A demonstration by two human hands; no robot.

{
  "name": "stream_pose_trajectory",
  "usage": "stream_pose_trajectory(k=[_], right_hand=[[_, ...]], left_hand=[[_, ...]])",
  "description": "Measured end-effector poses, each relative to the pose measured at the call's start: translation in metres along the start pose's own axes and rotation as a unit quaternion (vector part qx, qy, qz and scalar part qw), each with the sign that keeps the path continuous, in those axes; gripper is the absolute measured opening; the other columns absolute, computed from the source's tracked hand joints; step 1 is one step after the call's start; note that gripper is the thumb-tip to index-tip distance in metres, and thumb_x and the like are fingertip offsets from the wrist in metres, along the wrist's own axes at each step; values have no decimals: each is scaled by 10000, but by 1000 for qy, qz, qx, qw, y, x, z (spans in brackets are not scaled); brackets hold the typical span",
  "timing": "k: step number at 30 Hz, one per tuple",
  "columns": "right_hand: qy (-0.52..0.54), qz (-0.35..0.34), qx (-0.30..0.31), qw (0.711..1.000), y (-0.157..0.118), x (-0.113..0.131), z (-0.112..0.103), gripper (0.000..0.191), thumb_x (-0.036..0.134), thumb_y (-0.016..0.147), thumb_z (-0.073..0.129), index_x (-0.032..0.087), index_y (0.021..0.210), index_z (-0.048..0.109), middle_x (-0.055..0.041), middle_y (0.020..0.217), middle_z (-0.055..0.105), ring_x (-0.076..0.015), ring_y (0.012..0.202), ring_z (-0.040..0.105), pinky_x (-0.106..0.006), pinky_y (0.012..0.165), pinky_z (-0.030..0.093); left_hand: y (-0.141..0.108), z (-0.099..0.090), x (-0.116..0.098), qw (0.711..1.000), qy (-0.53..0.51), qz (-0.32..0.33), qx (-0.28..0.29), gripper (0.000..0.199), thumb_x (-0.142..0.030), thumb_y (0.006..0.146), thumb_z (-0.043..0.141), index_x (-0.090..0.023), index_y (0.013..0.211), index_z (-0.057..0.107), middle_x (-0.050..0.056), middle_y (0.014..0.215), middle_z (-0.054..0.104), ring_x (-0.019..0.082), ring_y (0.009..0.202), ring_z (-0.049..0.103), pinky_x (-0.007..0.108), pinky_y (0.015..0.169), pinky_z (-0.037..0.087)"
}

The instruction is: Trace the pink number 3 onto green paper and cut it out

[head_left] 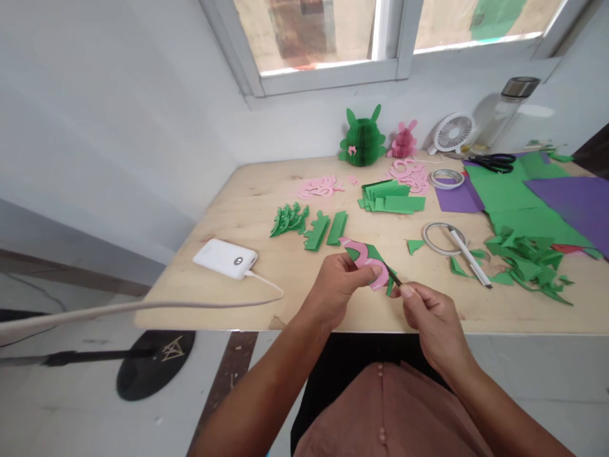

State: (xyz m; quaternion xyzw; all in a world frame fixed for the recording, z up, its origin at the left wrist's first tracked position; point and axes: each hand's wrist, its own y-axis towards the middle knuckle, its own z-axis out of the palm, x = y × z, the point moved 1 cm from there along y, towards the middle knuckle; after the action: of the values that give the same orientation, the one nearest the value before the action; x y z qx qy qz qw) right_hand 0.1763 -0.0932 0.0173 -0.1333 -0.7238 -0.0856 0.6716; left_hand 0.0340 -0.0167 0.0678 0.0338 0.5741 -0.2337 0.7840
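Note:
My left hand [340, 282] pinches a wavy pink paper cutout [365, 259] laid against a piece of green paper [375, 252], just above the front of the table. My right hand [435, 320] is closed on a thin dark tool [394, 277], whose tip lies along the green paper's right edge. Fingers hide most of that tool, so its exact kind is unclear. Just beyond my left hand lie green paper strips [337, 227], notched green pieces [317, 231] and curled green cutouts [288, 219].
Behind are green strips [392, 196], pink cutouts [320, 186], a green honeycomb paper figure [363, 136], a pink one [404, 141] and a fan [453, 132]. Rightward lie green scraps [528, 257], a white pen [470, 258] and black scissors [492, 162]. A cabled power bank [226, 258] sits left.

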Motion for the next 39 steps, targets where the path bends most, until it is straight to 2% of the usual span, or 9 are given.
stream_pose_trajectory(k=[4, 16, 30, 39], right_hand=[[-3, -6, -1, 1000, 0, 1, 0, 420, 562, 813, 596, 169, 768, 738, 43, 456, 367, -99, 444, 308, -233, 417, 215], [2, 12, 8, 1000, 1, 2, -2, 412, 560, 811, 613, 168, 773, 732, 62, 502, 252, -89, 490, 190, -254, 459, 123], [3, 29, 6, 1000, 1, 4, -5, 432, 589, 787, 625, 166, 757, 707, 68, 476, 269, -90, 474, 194, -247, 453, 136], [-36, -5, 21, 999, 1, 4, -7, 470, 606, 830, 557, 166, 763, 709, 54, 453, 324, -97, 443, 244, -245, 433, 188]], left_hand=[[0, 0, 0, 1000, 3, 0, -1, 206, -304, 601, 797, -144, 613, 668, 36, 653, 649, 144, 650, 565, 278, 678, 442], [0, 1, -1, 1000, 7, 2, 7, 199, -294, 619, 792, -145, 618, 659, 30, 660, 642, 140, 652, 561, 279, 682, 433], [3, 0, 0, 1000, -10, -7, 7, 197, -256, 600, 808, -127, 646, 668, 14, 660, 633, 115, 645, 543, 263, 665, 430], [4, -3, 2, 1000, -15, -6, 4, 188, -244, 603, 802, -124, 633, 661, 8, 646, 630, 104, 632, 535, 256, 656, 426]])
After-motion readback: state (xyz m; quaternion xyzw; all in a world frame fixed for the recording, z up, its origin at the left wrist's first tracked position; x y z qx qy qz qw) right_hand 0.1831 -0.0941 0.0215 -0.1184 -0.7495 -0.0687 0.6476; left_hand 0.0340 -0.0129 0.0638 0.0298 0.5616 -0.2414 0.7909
